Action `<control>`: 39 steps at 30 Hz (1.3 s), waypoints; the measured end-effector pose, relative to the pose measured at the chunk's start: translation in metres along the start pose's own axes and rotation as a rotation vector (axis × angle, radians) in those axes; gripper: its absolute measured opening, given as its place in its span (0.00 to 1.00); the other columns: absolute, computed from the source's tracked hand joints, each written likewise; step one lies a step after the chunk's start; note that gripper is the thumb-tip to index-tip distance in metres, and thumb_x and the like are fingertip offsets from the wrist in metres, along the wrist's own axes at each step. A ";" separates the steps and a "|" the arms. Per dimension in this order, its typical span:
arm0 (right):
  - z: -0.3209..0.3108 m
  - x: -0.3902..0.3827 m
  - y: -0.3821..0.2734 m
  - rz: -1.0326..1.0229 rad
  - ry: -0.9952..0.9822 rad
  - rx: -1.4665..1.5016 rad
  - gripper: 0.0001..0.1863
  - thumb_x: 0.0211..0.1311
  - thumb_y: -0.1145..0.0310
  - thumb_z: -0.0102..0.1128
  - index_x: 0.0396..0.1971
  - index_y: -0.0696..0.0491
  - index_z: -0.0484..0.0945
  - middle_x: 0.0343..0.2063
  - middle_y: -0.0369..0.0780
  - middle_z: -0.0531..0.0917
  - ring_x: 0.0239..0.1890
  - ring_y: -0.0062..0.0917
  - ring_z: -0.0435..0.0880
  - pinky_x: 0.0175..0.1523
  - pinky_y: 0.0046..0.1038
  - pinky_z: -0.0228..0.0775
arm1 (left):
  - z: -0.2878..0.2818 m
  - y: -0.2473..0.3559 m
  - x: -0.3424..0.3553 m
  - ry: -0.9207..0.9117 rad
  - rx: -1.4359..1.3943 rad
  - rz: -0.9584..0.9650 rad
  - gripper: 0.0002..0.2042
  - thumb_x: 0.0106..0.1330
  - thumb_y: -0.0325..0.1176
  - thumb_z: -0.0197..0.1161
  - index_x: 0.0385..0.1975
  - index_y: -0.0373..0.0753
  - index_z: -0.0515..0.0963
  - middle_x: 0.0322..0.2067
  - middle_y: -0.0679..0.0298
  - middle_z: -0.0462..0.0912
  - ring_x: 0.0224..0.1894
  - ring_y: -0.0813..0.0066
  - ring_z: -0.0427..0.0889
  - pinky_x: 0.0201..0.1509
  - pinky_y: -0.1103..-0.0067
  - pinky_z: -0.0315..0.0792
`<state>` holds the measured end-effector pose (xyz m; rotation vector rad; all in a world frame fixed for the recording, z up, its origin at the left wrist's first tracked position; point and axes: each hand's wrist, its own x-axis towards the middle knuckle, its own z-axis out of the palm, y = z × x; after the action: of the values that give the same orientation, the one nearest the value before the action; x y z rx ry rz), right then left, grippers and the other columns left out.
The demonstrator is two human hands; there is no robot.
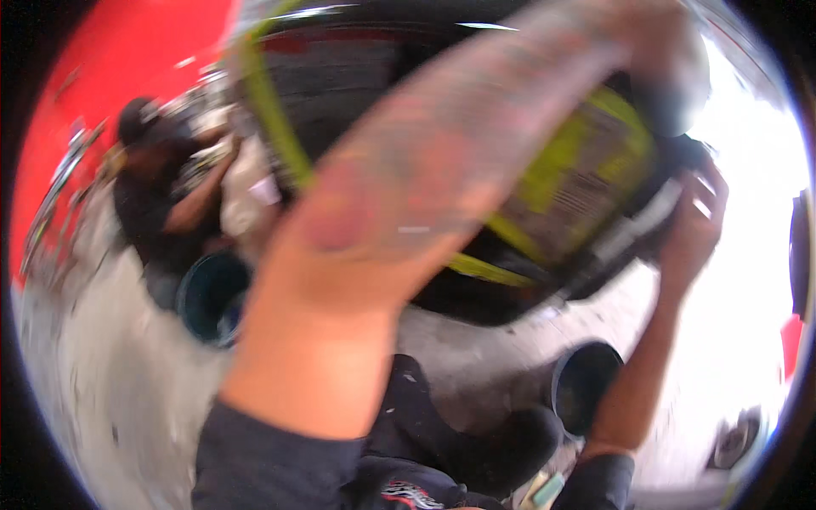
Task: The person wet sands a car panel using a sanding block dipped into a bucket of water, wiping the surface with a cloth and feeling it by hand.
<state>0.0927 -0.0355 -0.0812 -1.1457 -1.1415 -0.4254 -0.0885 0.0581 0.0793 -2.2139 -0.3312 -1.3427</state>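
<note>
My left arm reaches across the view, over a large black machine or vehicle body [467, 297] with yellow-green trim. My left hand [659, 38] is at its upper right end, smeared by motion, so its fingers cannot be read. Just below that hand shows a blurred, rounded grey thing [680, 98]; whether the hand touches it is unclear. Lower on the right, my right hand [697, 217] is closed, its fingers curled at a dark part by the body's right edge. A yellow-green and grey panel [578, 183] sits between my arm and that edge.
A co-worker [161, 187] in dark clothes and a cap crouches at the left, hands on pale material. A dark teal bucket [191, 293] stands beside them. Another dark bucket [565, 374] stands by my knee. A red wall [110, 68] rises behind; bright light fills the right.
</note>
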 end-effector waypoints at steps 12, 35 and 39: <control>-0.001 0.000 0.026 -0.345 0.159 -0.148 0.21 0.69 0.61 0.63 0.56 0.57 0.78 0.47 0.47 0.85 0.49 0.37 0.82 0.57 0.37 0.72 | 0.000 0.024 -0.005 -0.029 -0.091 -0.019 0.16 0.60 0.47 0.74 0.38 0.41 0.89 0.39 0.59 0.89 0.45 0.60 0.87 0.54 0.66 0.77; 0.002 -0.044 0.047 -0.481 0.132 -0.104 0.19 0.66 0.65 0.67 0.54 0.55 0.80 0.58 0.48 0.82 0.56 0.44 0.81 0.62 0.40 0.70 | 0.002 0.019 -0.010 0.003 -0.044 0.020 0.16 0.59 0.45 0.74 0.38 0.39 0.88 0.38 0.60 0.88 0.43 0.62 0.87 0.51 0.69 0.78; 0.011 -0.012 0.021 -0.577 0.178 -0.079 0.19 0.65 0.66 0.66 0.54 0.55 0.80 0.57 0.48 0.82 0.55 0.45 0.80 0.61 0.39 0.70 | -0.008 0.016 -0.012 -0.006 -0.069 0.067 0.15 0.60 0.44 0.74 0.38 0.38 0.88 0.37 0.59 0.88 0.42 0.62 0.87 0.50 0.70 0.78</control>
<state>0.0991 -0.0204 -0.1020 -0.8097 -1.2968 -1.0037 -0.0923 0.0412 0.0668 -2.2647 -0.2139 -1.3304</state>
